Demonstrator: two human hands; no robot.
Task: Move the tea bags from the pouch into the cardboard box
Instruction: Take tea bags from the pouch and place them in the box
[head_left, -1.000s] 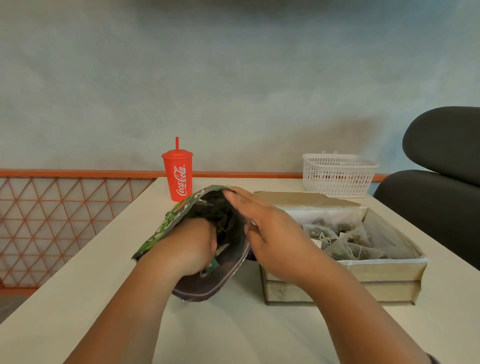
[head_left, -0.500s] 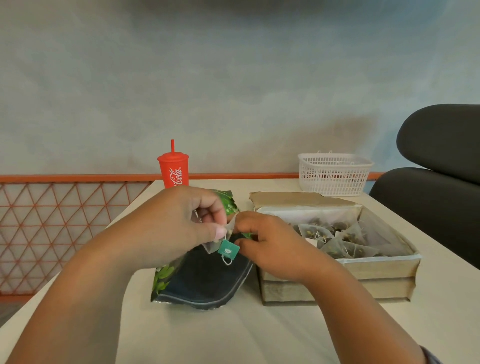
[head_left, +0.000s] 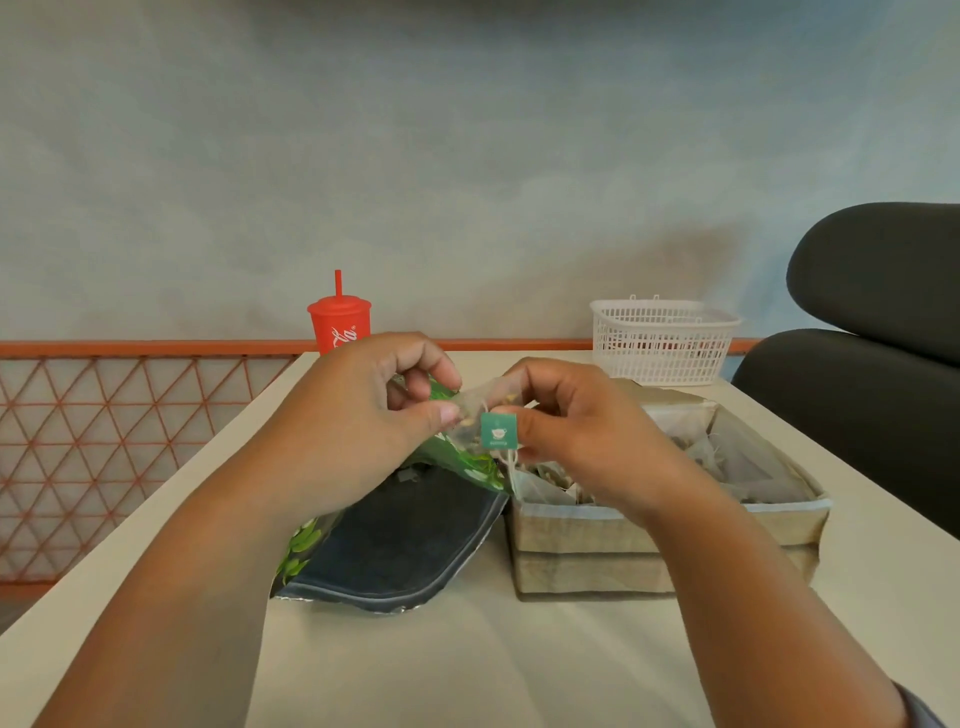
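A translucent tea bag (head_left: 480, 402) with a teal paper tag (head_left: 498, 431) is held up between both hands, above the gap between pouch and box. My left hand (head_left: 363, 415) pinches its left side. My right hand (head_left: 576, 421) pinches its right side, next to the tag. Below lies the green-printed pouch (head_left: 395, 540) with a dark inside, flat on the table, its mouth facing me. To its right stands the open cardboard box (head_left: 623, 551), holding several tea bags (head_left: 727, 462).
A red lidded cup with a straw (head_left: 340, 322) stands at the table's far edge behind my left hand. A white plastic basket (head_left: 662, 340) sits at the far right. A black chair (head_left: 872, 364) is beside the table's right edge. An orange lattice railing (head_left: 104, 441) runs left.
My left hand came out of the pouch with a tea bag and rose. My right hand let go of the pouch and took the bag's other side. The pouch dropped flat.
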